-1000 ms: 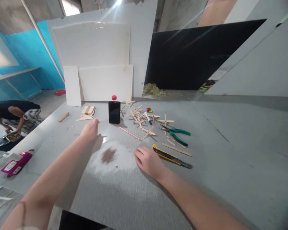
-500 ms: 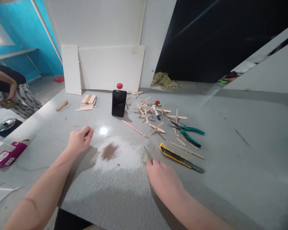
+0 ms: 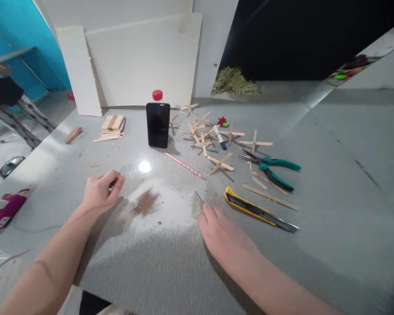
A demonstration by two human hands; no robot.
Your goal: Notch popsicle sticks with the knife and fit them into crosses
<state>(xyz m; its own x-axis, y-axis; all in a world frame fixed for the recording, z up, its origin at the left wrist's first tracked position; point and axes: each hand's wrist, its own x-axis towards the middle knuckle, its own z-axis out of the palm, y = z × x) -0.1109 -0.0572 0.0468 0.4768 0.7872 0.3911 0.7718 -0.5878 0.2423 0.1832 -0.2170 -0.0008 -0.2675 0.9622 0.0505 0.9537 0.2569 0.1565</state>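
My left hand (image 3: 101,190) is closed in a pinch just above the grey tabletop. Between thumb and forefinger a small wooden piece (image 3: 121,176) peeks out; most of it is hidden. My right hand (image 3: 216,223) is also closed, resting on the table around a thin dark rod (image 3: 198,197) whose tip points away from me. The fingers hide the rod's other end, so its kind is unclear. Between the hands lies a whitish patch (image 3: 170,203) with a brown smear (image 3: 146,202) on it. To the right of my right hand is a yellow-and-black utility knife (image 3: 256,210).
Green-handled pliers (image 3: 277,168), crossed craft sticks (image 3: 220,163), a marker (image 3: 219,137) and a pink patterned stick (image 3: 184,166) lie beyond. A phone (image 3: 158,125) stands before a red-capped bottle (image 3: 157,95). Stacked sticks (image 3: 113,124) sit at left; a person (image 3: 6,94) stands farther off.
The view has shifted, so the tabletop things appear higher. Both hands keep their grips near the same spots. The person at far left has changed posture.
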